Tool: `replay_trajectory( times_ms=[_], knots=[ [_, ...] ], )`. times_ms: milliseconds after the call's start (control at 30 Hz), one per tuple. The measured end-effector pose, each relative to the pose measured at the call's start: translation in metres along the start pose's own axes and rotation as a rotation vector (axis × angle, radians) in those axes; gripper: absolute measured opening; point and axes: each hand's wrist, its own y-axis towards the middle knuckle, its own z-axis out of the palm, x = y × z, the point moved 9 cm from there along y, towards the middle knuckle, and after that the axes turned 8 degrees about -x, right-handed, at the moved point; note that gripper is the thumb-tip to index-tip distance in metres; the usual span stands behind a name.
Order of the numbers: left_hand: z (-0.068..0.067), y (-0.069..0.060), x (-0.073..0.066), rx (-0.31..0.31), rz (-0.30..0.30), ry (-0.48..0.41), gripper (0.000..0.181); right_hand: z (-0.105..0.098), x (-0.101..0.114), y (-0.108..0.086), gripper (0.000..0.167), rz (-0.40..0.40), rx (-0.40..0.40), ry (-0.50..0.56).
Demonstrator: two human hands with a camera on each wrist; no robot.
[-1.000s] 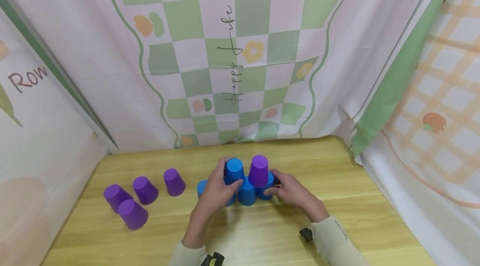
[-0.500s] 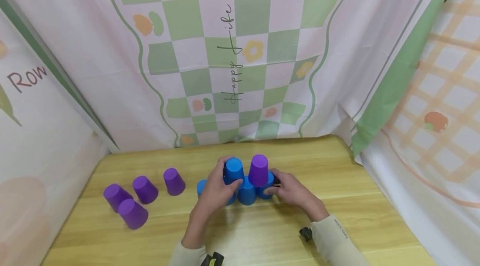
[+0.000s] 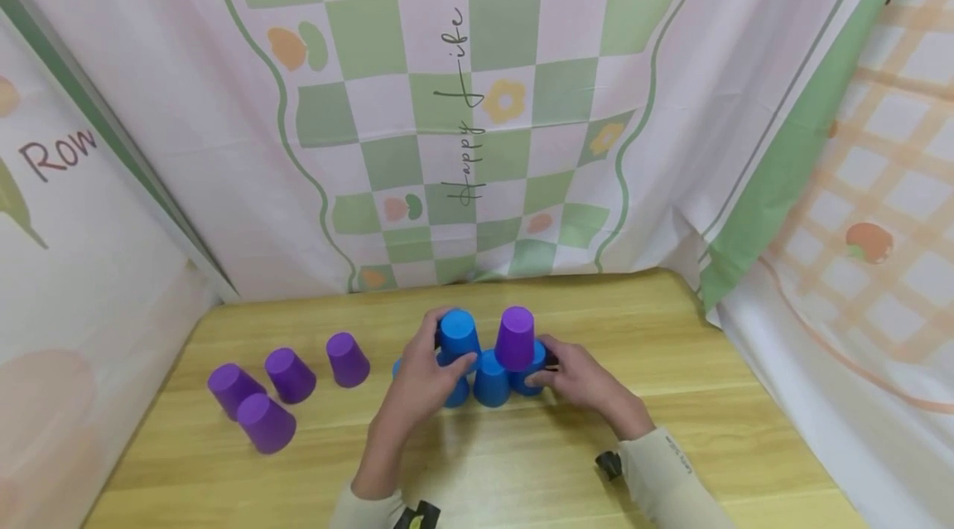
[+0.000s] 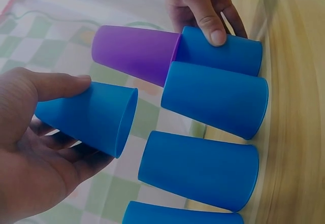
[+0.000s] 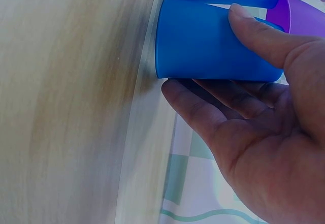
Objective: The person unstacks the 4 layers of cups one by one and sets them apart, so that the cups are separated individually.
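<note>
My left hand [image 3: 421, 380] holds an upside-down blue cup [image 3: 458, 332] between thumb and fingers. In the left wrist view, a gap separates this cup's rim [image 4: 127, 122] from the row of upturned blue cups [image 4: 200, 170] standing on the table. My right hand [image 3: 581, 380] grips the rightmost blue cup [image 5: 213, 43] of that row, thumb on the near side and fingers behind. An upturned purple cup [image 3: 515, 339] rests on top of the two rightmost blue cups. The row's left end is partly hidden behind my left hand in the head view.
Several upturned purple cups [image 3: 289, 376] stand apart on the left of the wooden table [image 3: 507, 471]. A printed cloth [image 3: 462, 140] hangs along the back edge, with more cloth at both sides.
My left hand has shifted slightly left and up with the blue cup. The right hand and the other cups stay as they were.
</note>
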Motion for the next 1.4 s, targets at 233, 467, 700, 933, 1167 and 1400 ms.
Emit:
replay_trajectory(
  times_ms=[233, 467, 700, 933, 1167, 1400],
  knots=[
    [-0.006, -0.001, -0.003, -0.020, 0.039, -0.007, 0.060, 0.000, 0.000, -0.001, 0.052, 0.014, -0.001, -0.007],
    [-0.015, -0.004, -0.003, -0.047, 0.039, 0.005, 0.061, 0.001, -0.001, -0.001, 0.053, 0.006, 0.001, -0.005],
    [-0.032, -0.007, 0.003, -0.099, 0.014, 0.029, 0.061, 0.001, -0.001, 0.000, 0.052, 0.012, -0.005, 0.006],
    [-0.054, -0.010, 0.012, -0.146, -0.039, 0.028, 0.063, 0.000, -0.001, -0.001, 0.053, 0.024, -0.014, 0.010],
    [-0.071, -0.011, 0.013, -0.199, -0.024, 0.009, 0.062, -0.001, -0.001, -0.001, 0.054, 0.036, -0.016, 0.006],
    [-0.081, -0.014, 0.016, -0.222, -0.021, -0.010, 0.063, 0.000, 0.001, 0.000, 0.053, 0.027, -0.014, 0.005]
  ],
)
